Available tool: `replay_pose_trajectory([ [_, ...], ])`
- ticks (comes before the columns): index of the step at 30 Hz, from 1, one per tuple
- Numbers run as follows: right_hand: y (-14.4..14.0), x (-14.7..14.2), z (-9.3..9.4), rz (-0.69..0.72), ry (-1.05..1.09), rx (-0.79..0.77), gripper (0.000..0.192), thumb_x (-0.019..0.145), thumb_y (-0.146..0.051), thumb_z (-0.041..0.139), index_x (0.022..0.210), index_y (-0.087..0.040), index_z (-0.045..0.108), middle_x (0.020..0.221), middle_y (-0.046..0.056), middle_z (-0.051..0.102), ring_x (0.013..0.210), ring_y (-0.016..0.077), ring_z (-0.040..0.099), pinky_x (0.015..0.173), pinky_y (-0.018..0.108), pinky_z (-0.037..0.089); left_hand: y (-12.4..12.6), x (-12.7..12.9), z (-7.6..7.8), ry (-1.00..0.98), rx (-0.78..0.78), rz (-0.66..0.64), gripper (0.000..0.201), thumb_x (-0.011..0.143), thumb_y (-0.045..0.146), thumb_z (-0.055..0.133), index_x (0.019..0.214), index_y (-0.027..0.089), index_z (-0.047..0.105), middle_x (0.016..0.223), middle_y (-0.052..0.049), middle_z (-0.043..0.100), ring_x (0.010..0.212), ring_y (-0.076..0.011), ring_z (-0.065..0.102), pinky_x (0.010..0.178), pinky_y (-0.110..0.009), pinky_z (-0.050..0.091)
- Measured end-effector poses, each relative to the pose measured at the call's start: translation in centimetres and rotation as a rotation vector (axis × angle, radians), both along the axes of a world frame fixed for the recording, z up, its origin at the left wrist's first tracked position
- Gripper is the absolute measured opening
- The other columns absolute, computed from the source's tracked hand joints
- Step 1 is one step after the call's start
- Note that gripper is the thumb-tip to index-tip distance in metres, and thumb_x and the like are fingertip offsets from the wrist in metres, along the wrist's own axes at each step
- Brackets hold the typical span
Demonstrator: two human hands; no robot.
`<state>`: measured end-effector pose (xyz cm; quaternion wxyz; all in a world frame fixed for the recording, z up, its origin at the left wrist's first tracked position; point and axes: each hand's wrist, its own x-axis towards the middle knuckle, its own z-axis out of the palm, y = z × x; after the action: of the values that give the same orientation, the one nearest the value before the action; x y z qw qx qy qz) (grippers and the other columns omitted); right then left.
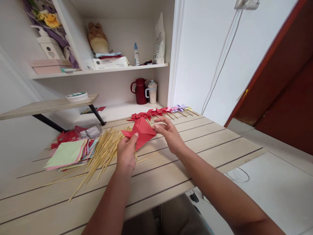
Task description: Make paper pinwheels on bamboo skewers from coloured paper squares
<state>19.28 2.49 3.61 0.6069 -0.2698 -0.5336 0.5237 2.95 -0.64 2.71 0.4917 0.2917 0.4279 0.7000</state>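
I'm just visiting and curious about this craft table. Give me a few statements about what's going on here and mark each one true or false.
1. Both hands hold the folded red paper. True: the left hand pinches its lower left edge and the right hand its right corner.
2. The bamboo sticks stand upright in a cup. False: they lie loose in a pile on the table.
3. A row of finished pinwheels lies beyond the hands. True: mostly red, with a purple one at the right end.
4. The stack of coloured paper lies to the right of the hands. False: it is on the left, beside the sticks.
5. The dark red jug sits on the top shelf. False: it stands below the shelf, next to a cup.
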Motion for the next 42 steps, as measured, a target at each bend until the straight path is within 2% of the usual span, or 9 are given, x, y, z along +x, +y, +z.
replay_pose_trajectory([
  [5,-0.3,0.2,0.3,0.123,-0.112,0.129,0.024,0.08,-0.04,0.081,0.094,-0.025,0.068,0.122,0.006,0.073,0.113,0.0222,0.066,0.095,0.038,0.051,-0.1,-0.1,0.4,-0.07,-0.028,-0.017,0.022,0.063,0.021,0.087,0.076,0.012,0.072,0.075,-0.006,0.077,0.067,-0.015,0.07,0.072,-0.027,0.056],
  [11,0.4,0.4,-0.1,0.11,-0.163,0.024,0.016,0.08,-0.036,0.078,0.087,-0.023,0.077,0.096,0.004,0.078,0.095,0.0198,0.069,0.094,0.039,0.051,-0.4,0.0,0.8,-0.075,-0.066,-0.097,0.017,0.066,0.017,0.086,0.074,0.011,0.072,0.073,-0.007,0.076,0.064,-0.015,0.069,0.07,-0.027,0.057],
  [14,0.6,0.9,0.1,0.127,-0.156,0.011,0.012,0.079,-0.032,0.078,0.088,-0.024,0.079,0.099,0.004,0.078,0.099,0.0197,0.068,0.096,0.039,0.05,-0.4,0.0,0.8,-0.086,-0.073,-0.114,0.017,0.066,0.016,0.086,0.073,0.012,0.071,0.07,-0.006,0.075,0.063,-0.0149,0.069,0.069,-0.027,0.058],
  [20,0.6,1.5,0.2,0.309,-0.219,0.025,0.012,0.077,-0.028,0.08,0.088,-0.025,0.081,0.117,0.004,0.076,0.114,0.0217,0.065,0.103,0.039,0.046,-0.4,-0.3,1.1,-0.108,-0.062,-0.137,0.019,0.067,0.016,0.086,0.08,0.01,0.073,0.081,-0.009,0.079,0.07,-0.0156,0.072,0.072,-0.026,0.059],
  [29,0.8,1.8,0.2,0.257,-0.222,-0.019,0.028,0.087,-0.048,0.074,0.1,-0.023,0.078,0.109,0.006,0.077,0.102,0.0199,0.068,0.097,0.038,0.049,-0.4,-0.6,0.8,-0.037,-0.052,-0.216,0.024,0.065,0.021,0.088,0.082,0.011,0.074,0.081,-0.009,0.079,0.077,-0.0194,0.074,0.083,-0.033,0.061],
  [33,0.7,1.8,0.4,0.239,-0.188,-0.09,0.034,0.07,-0.034,0.088,0.101,-0.025,0.076,0.1,0.002,0.076,0.086,0.0165,0.067,0.085,0.034,0.052,-0.4,-0.8,0.4,0.028,-0.089,-0.293,0.032,0.061,0.027,0.092,0.083,0.011,0.074,0.084,-0.01,0.079,0.077,-0.0193,0.073,0.083,-0.033,0.06],
  [36,0.9,1.7,0.1,0.219,-0.153,-0.071,0.04,0.069,-0.026,0.086,0.107,-0.027,0.075,0.085,-0.001,0.072,0.073,0.0143,0.063,0.074,0.032,0.052,-0.7,-0.7,0.5,0.064,-0.124,-0.377,0.031,0.062,0.027,0.093,0.08,0.01,0.074,0.079,-0.01,0.078,0.072,-0.0179,0.072,0.079,-0.031,0.058],
  [39,1.1,1.6,-0.1,0.132,-0.113,0.076,0.029,0.073,-0.024,0.082,0.101,-0.027,0.076,0.111,0.003,0.069,0.083,0.015,0.064,0.073,0.032,0.053,-1.0,-0.5,0.8,0.05,-0.124,-0.455,0.03,0.062,0.025,0.092,0.082,0.01,0.075,0.078,-0.01,0.077,0.072,-0.0199,0.072,0.079,-0.033,0.058],
  [42,1.2,1.6,-0.1,0.034,-0.122,0.215,0.026,0.074,-0.024,0.082,0.099,-0.028,0.077,0.139,0.004,0.055,0.106,0.0191,0.064,0.086,0.034,0.055,-1.0,-0.5,0.9,0.015,-0.132,-0.44,0.026,0.062,0.024,0.091,0.078,0.012,0.074,0.081,-0.009,0.078,0.074,-0.0196,0.072,0.078,-0.032,0.058],
])
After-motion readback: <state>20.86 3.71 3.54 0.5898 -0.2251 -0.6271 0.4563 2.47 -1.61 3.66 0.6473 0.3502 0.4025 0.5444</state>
